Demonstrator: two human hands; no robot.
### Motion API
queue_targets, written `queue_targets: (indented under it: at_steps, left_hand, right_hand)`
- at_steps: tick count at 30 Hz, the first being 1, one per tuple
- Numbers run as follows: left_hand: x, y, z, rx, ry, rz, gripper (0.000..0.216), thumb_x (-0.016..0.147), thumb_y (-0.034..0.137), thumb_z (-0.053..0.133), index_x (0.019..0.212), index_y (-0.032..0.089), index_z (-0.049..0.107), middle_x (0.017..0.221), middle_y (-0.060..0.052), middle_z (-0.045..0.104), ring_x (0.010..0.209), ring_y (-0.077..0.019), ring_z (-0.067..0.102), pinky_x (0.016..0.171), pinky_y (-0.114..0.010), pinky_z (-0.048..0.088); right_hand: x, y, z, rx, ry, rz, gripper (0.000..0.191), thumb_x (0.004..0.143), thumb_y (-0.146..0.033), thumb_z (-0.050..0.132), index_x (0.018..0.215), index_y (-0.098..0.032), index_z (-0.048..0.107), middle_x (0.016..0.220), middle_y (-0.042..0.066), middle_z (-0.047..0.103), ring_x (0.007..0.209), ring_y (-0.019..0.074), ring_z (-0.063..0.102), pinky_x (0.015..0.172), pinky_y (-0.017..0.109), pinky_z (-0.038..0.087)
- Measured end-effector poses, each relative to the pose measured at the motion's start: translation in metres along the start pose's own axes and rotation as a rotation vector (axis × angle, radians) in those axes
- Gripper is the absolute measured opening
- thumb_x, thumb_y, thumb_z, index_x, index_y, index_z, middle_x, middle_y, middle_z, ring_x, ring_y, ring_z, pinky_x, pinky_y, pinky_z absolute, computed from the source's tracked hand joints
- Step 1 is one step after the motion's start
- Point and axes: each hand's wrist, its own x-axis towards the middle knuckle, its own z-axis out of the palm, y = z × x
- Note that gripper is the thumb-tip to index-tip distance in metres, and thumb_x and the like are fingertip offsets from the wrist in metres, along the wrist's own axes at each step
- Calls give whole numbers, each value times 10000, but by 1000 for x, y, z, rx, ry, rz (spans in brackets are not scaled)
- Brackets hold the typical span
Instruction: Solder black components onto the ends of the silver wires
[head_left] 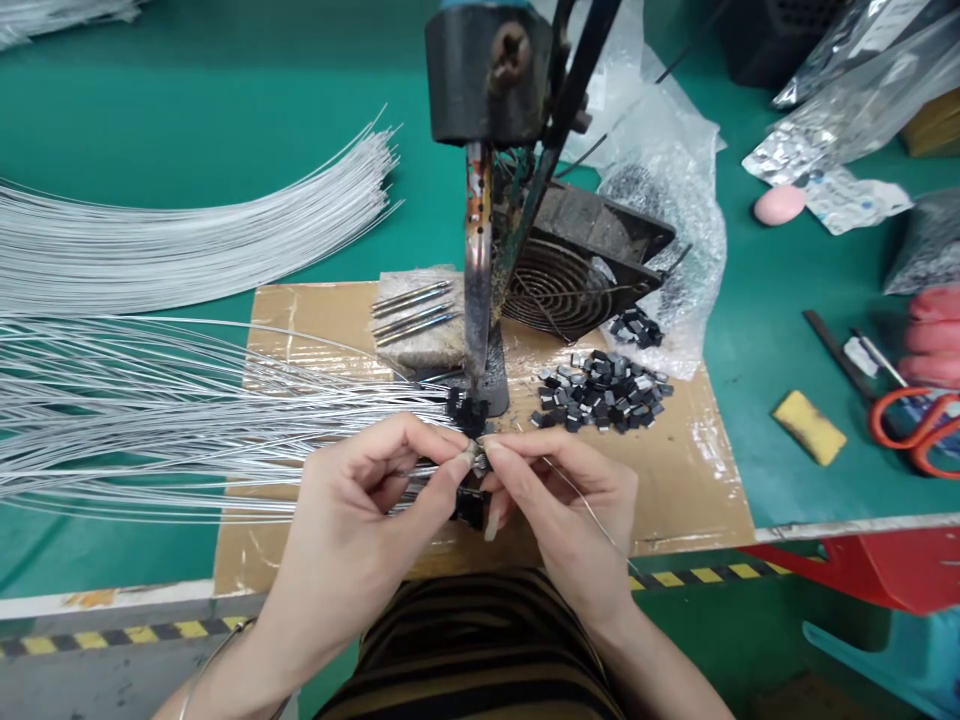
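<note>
My left hand (pixel 382 495) and my right hand (pixel 566 500) meet just below the soldering iron tip, thumbs and index fingers closed in pinches. Between their fingertips is a small dark, metallic piece (pixel 481 460), mostly covered. A thin solder wire (pixel 592 508) runs out of my right hand toward its wrist. Right above the fingers, the upright soldering iron (pixel 478 250) points down at black connectors (pixel 466 408) on the ends of white wires (pixel 322 410). More black connectors (pixel 471 508) lie under my hands.
Loose black connectors (pixel 604 390) are heaped on the cardboard (pixel 690 480) at right. Behind stand a fan (pixel 562 285) and a pad with metal tips (pixel 420 345). A white wire bundle (pixel 225 245) lies at upper left; a yellow sponge (pixel 810 427) and scissors (pixel 904 425) lie right.
</note>
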Motion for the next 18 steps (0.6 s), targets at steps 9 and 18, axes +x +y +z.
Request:
queue_targets:
  at_steps: [9, 18]
  left_hand:
    - [3, -1, 3, 38, 47, -3, 101, 877, 173, 767, 782, 203, 746, 859, -10, 792, 727, -111, 728, 649, -165, 563]
    - [11, 2, 7, 122, 124, 33, 80, 854, 174, 755, 778, 195, 741, 881, -24, 809, 704, -126, 725, 613, -192, 553]
  right_hand:
    - [-2, 5, -13, -400, -14, -242, 291, 1074, -333, 534, 1193, -281, 794, 819, 11, 582, 724, 137, 569, 668, 298, 494]
    - [-5, 3, -13, -419, -10, -259, 214, 1076, -243, 391, 1240, -264, 527, 745, -44, 516, 600, 137, 449, 601, 296, 383]
